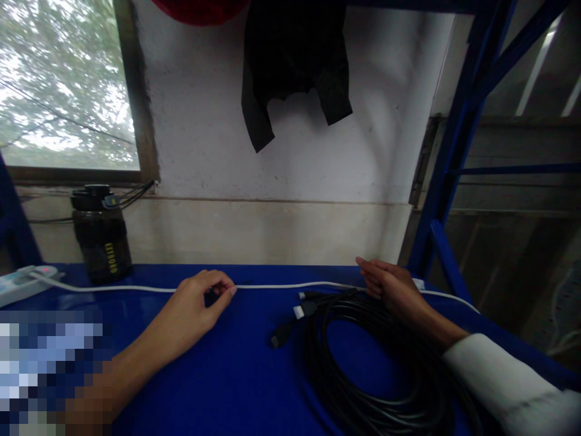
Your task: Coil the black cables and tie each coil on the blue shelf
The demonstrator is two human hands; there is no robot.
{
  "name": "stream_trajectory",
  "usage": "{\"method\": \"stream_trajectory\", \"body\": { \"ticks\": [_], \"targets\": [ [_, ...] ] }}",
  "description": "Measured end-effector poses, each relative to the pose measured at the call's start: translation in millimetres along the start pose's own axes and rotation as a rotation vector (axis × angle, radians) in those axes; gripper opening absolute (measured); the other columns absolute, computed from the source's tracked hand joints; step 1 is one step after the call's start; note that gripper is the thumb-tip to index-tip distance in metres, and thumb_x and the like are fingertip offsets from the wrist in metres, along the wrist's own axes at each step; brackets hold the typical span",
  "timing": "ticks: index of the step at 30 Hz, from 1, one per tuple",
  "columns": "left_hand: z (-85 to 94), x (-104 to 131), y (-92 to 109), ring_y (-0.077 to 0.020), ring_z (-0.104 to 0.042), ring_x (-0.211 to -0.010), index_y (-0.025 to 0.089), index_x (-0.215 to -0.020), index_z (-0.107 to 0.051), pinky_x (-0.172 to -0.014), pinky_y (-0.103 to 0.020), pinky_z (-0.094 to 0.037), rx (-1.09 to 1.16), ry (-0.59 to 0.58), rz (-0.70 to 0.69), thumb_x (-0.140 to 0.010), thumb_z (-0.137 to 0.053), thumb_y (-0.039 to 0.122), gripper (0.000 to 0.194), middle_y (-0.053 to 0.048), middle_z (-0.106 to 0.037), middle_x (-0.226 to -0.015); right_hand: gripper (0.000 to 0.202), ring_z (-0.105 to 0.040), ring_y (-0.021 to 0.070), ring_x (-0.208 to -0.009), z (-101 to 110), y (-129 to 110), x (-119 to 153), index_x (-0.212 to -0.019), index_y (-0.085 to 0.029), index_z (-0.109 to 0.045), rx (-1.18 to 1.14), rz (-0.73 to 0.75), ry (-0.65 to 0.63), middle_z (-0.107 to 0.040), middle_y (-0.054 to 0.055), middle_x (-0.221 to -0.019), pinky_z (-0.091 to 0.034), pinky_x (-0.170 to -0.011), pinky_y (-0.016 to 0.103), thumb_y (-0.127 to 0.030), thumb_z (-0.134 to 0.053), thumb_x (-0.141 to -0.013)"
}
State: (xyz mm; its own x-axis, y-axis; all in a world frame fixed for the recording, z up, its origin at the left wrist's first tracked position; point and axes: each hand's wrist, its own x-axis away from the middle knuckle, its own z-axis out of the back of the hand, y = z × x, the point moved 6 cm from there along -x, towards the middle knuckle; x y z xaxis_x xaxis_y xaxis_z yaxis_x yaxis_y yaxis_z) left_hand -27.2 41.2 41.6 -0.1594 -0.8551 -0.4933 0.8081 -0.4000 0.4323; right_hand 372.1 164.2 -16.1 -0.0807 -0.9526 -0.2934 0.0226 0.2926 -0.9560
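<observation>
A white cable [281,286] runs across the blue tabletop, from a white power strip [31,283] at the left to beyond the right edge. My left hand [202,297] pinches this cable between thumb and fingertips. Farther right, my right hand [393,287] has its fingers curled at the same cable, which passes in at the fingers and comes out by the wrist. The grip itself is partly hidden. Below and beside the right hand lies a coil of black cable [318,357], with black connectors [302,310] at its upper left.
A dark drinking bottle [102,242] stands at the back left, near the window. Blue metal posts [447,157] rise at the right end of the table [236,369]. Above, a dark garment [295,54] hangs before the wall. A blurred patch covers the lower left corner.
</observation>
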Motion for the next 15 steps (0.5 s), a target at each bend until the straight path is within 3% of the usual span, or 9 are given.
{"method": "stream_trajectory", "body": {
  "ticks": [7,15],
  "targets": [
    [-0.1,0.8,-0.1,-0.0243,-0.069,-0.088,0.023,-0.094,-0.075,-0.083,-0.038,-0.051,0.009,-0.005,0.007,-0.098,-0.056,0.040,0.025,-0.004,-0.076,-0.093,0.046,-0.035,0.0086,-0.043,0.7,1.6,0.3,-0.067,-0.020,-0.061,-0.035,-0.058,0.021,-0.042,-0.006,-0.050,-0.025,-0.043,0.026,-0.056,-0.086,-0.080],
    [-0.7,0.6,0.0,-0.0241,-0.069,-0.087,0.022,-0.094,-0.075,-0.082,-0.038,-0.050,0.014,-0.006,0.009,-0.099,-0.055,0.039,0.026,-0.004,-0.075,-0.092,0.046,-0.036,0.0087,-0.042,1.0,1.9,-0.3,-0.068,-0.020,-0.061,-0.009,-0.027,0.010,-0.042,-0.006,-0.050,-0.026,-0.042,0.026,-0.058,-0.085,-0.081]
  ]
}}
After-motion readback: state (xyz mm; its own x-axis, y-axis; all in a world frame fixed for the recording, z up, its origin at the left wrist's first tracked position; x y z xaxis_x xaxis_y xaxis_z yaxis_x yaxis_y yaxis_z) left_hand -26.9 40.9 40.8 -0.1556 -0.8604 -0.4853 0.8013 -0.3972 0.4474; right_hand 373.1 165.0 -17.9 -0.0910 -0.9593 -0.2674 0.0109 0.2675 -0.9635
